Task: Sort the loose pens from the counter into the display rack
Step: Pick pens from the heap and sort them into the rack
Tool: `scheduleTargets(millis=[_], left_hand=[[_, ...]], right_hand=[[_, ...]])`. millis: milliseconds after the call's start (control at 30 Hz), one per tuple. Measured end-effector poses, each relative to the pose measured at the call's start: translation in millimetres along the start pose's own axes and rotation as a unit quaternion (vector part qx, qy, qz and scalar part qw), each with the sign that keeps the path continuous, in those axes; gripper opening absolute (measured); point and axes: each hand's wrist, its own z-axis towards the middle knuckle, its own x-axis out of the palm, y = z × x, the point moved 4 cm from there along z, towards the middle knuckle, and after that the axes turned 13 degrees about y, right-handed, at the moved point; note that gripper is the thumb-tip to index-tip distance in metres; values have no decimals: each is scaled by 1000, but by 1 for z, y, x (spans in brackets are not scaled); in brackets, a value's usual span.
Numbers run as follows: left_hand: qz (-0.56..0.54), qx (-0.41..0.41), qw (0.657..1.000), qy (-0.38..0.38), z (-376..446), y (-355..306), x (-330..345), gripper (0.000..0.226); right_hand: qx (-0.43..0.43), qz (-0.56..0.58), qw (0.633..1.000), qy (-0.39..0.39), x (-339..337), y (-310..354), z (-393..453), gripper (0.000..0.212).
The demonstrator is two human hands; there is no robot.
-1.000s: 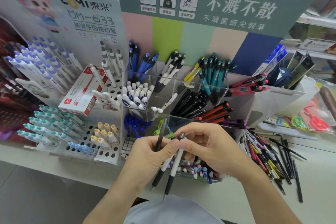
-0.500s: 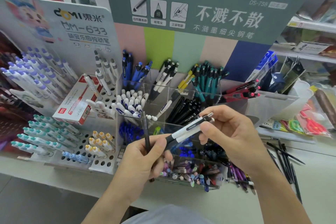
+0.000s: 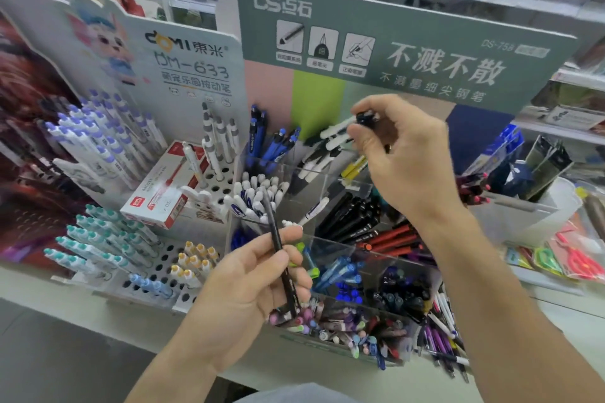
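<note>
My left hand [image 3: 248,285] grips a thin black pen [image 3: 278,249], held nearly upright in front of the clear display rack [image 3: 330,173]. My right hand [image 3: 406,154] is raised over the rack's back row and pinches the black cap end of a white-barrelled pen [image 3: 347,126], which points down-left into the compartment of similar white and black pens [image 3: 314,160]. Other compartments hold blue, black, red and green pens. Loose pens [image 3: 442,334] lie on the counter to the right of the rack.
A white peg rack [image 3: 163,258] with teal, yellow and purple-capped pens stands on the left, with a red and white box [image 3: 163,193] on it. A white tub [image 3: 530,216] and packaged scissors [image 3: 569,255] sit on the right. A green sign [image 3: 409,52] rises behind.
My right hand has lifted the white pen away from my left hand, up and back over the rack's rear compartment. My left hand keeps the black pen, now raised more upright.
</note>
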Motion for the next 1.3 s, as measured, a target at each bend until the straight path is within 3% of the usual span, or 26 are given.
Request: scheduleTargets(millis=[133, 267, 367, 433, 467, 533, 600, 767, 867, 967, 1067, 1233, 1300], left_hand=[[35, 4, 999, -19, -2, -7, -1, 36], [14, 29, 999, -39, -2, -7, -9, 26], [12, 55, 996, -63, 0, -7, -14, 20], [-20, 66, 996, -63, 1, -9, -15, 17], [-37, 76, 995, -52, 2, -9, -17, 29], [-44, 91, 994, -48, 4, -7, -21, 46], [-23, 91, 994, -48, 5, -3, -23, 53], [31, 60, 997, -36, 3, 12, -22, 61], [48, 62, 995, -67, 0, 15, -30, 42], [93, 76, 988, -100, -4, 8, -40, 50], [147, 83, 982, -79, -3, 1, -31, 23], [275, 85, 958, -9, 5, -2, -4, 14], [404, 94, 910, -2, 11, -1, 1, 17]], right_hand=[[9, -67, 996, 66, 35, -6, 19, 19], [5, -55, 998, -2, 33, 3, 15, 39], [-19, -16, 999, -45, 25, 18, -14, 27], [9, 65, 998, 2, 27, 24, -42, 15], [42, 130, 989, 50, 31, 26, -57, 13], [111, 233, 955, 148, 45, 29, -87, 21], [152, 263, 935, 184, 59, 29, -113, 28], [245, 383, 889, 52, 72, 22, -139, 10], [272, 389, 880, 6, 64, 15, -146, 9], [285, 382, 878, -31, 48, 8, -149, 17], [280, 417, 860, -90, 34, 5, -145, 28], [217, 413, 877, -112, 19, 5, -132, 25], [182, 351, 905, -159, 2, 4, -128, 21]])
